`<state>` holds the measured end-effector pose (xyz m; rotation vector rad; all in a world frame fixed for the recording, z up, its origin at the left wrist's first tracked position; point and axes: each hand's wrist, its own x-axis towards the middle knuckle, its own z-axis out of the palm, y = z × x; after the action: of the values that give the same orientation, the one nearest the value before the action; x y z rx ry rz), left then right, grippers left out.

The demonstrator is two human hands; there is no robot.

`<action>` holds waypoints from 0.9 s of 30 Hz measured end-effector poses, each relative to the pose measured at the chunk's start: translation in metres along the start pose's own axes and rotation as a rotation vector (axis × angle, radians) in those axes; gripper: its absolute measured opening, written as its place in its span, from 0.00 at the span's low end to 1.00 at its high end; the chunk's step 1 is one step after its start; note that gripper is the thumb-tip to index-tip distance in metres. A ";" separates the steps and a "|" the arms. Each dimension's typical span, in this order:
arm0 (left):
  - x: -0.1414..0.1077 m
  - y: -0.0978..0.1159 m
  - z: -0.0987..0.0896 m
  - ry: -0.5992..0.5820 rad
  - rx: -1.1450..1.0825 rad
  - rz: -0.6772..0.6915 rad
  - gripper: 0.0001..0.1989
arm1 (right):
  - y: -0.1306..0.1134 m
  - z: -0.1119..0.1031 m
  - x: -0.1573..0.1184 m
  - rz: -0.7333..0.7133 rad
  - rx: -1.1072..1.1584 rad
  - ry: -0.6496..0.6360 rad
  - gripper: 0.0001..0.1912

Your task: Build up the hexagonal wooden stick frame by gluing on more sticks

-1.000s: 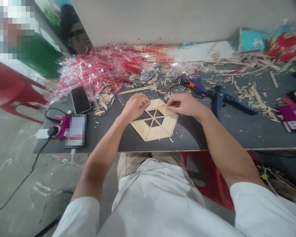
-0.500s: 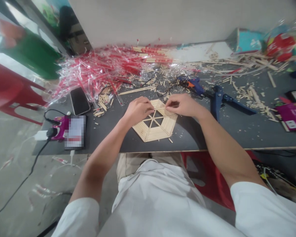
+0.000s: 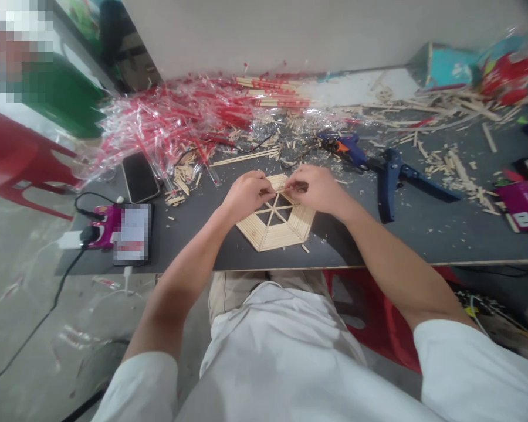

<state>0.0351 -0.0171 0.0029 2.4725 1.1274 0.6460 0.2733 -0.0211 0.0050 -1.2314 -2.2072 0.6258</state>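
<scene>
A flat hexagonal frame (image 3: 264, 237) of pale wooden sticks lies on the dark table, with crossing spokes over its open centre. Along its far inner edge, a short wooden stick (image 3: 280, 190) shows between my fingertips, which hide most of it. My left hand (image 3: 250, 190) is closed in a pinch at the stick's left end. From the other side my right hand (image 3: 314, 186) pinches close by, thumb and forefinger together, covering the frame's upper right part. A small offcut (image 3: 305, 249) lies just off the frame's near right side.
Behind the frame are loose sticks (image 3: 246, 157) and a heap of red-and-clear wrappers (image 3: 180, 117). A glue gun (image 3: 345, 146) and a blue cutter-like hand tool (image 3: 391, 179) lie to the right. Two phones (image 3: 139, 177) and a purple power strip (image 3: 103, 225) occupy the left end.
My right hand has shifted left, bringing its fingertips nearer to my left hand's. The left hand stays almost in place, and the hexagonal frame lies as before.
</scene>
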 end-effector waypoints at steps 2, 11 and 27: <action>0.001 -0.001 0.001 0.018 -0.037 -0.002 0.05 | -0.001 0.003 0.000 -0.008 -0.018 0.021 0.05; 0.003 -0.002 0.000 0.016 -0.113 -0.062 0.04 | -0.006 0.011 0.002 0.051 0.047 0.029 0.03; 0.007 -0.016 -0.007 0.052 -0.213 -0.179 0.07 | -0.007 0.021 0.004 -0.001 -0.036 0.100 0.03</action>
<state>0.0254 -0.0007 0.0031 2.1602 1.2145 0.7388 0.2535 -0.0233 -0.0060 -1.2527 -2.1452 0.5148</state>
